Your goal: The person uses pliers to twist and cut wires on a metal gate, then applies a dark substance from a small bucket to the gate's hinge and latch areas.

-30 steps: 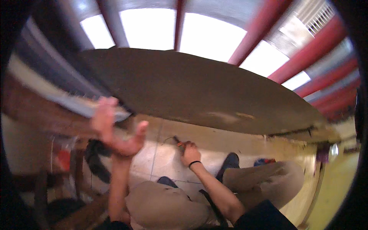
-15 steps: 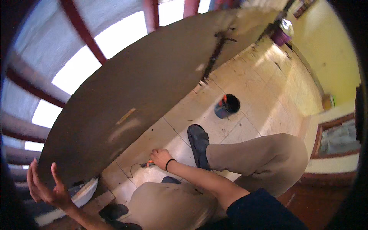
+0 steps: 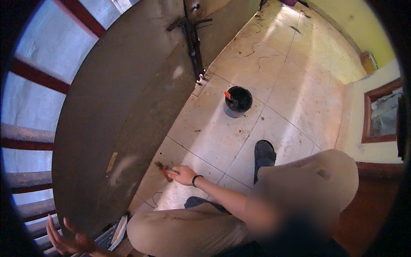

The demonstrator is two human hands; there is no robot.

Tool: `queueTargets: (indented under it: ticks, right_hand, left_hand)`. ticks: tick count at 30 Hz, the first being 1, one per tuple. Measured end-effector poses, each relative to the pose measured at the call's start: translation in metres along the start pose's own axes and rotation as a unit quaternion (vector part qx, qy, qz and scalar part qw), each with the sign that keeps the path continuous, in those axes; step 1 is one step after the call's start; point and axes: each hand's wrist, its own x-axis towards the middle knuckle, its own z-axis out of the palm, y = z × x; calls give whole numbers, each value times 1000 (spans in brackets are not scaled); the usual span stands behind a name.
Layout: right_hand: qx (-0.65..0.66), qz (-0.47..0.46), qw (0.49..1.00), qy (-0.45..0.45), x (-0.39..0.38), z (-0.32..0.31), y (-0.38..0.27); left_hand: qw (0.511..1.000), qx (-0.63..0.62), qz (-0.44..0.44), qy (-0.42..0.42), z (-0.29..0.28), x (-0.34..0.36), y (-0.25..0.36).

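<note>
Low over the tiled floor, my right hand [image 3: 184,175] is closed around small pliers [image 3: 167,171] with orange and grey handles. Their dark head points toward the lower edge of a large brown board [image 3: 111,115]. At the lower left, my left hand [image 3: 70,240] is raised with its fingers spread and nothing in it, close to the near end of the board. A thin bent wire [image 3: 156,200] lies on the tiles near my right hand.
Beyond my right hand stands a dark bucket [image 3: 234,112] with an orange-handled brush [image 3: 230,97] in it. A dark metal fitting [image 3: 192,47] is against the board. Red railing bars [image 3: 38,76] run behind it. My shoe [image 3: 265,155] rests on the floor; debris lies around.
My view has shifted, so the board and bucket sit differently in the picture. The pliers in my right hand have turned and now show their two handles apart. My left hand stays spread.
</note>
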Motion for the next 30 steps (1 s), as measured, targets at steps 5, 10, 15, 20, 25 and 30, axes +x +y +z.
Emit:
queueTargets:
  ticks: [5, 10, 15, 20, 25, 30]
  right_hand:
    - [124, 110, 976, 140, -7, -53, 2]
    - [63, -2, 921, 386, 19, -95, 15]
    - [101, 132, 924, 344, 39, -147, 15]
    - [211, 84, 890, 395, 46, -159, 11]
    - [311, 112, 881, 339, 56, -142, 16]
    - [413, 137, 845, 312, 52, -133, 13]
  left_hand:
    - [994, 25, -30, -101, 18, 47, 44]
    - [976, 63, -93, -184, 17, 63, 56]
    - [962, 88, -109, -234, 7, 74, 58]
    - [946, 65, -144, -283, 8, 76, 66]
    - [939, -25, -205, -274, 16, 70, 64]
    - [925, -49, -259, -272, 12, 76, 75]
